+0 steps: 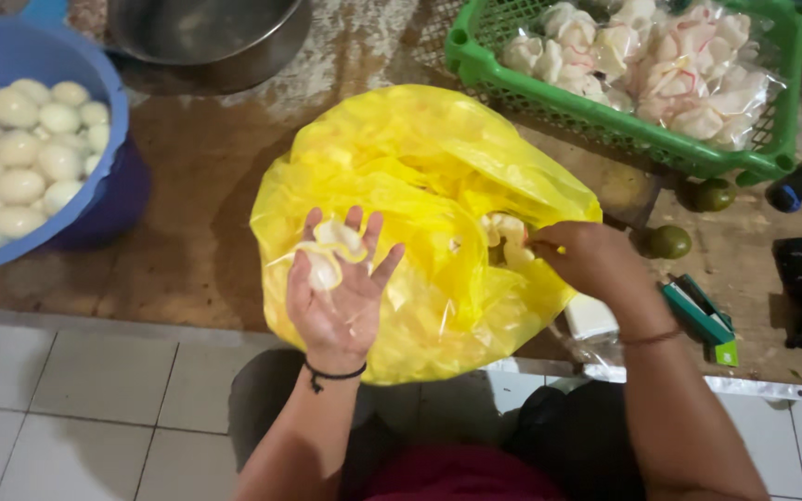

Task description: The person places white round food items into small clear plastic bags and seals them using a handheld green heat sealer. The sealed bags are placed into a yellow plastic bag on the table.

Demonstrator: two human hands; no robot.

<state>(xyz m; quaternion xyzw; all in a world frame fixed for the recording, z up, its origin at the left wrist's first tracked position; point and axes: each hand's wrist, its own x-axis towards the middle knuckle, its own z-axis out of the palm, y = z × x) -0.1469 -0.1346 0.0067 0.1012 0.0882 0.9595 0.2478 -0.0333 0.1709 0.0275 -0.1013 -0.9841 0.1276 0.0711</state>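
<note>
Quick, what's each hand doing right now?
Left hand: open, palm up, pale dough pieces resting on it.
Right hand: closed, reaching into the yellow plastic bag; its grip is hidden.

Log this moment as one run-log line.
left hand: palm up, small clear bag with pale pieces | right hand: reaching into yellow plastic bag | nearby: green crate, blue bowl

Worn brown counter (197, 241) with pale patches, white tiled front edge, pale grey tiled floor (67, 417) below, dim warm indoor light
</note>
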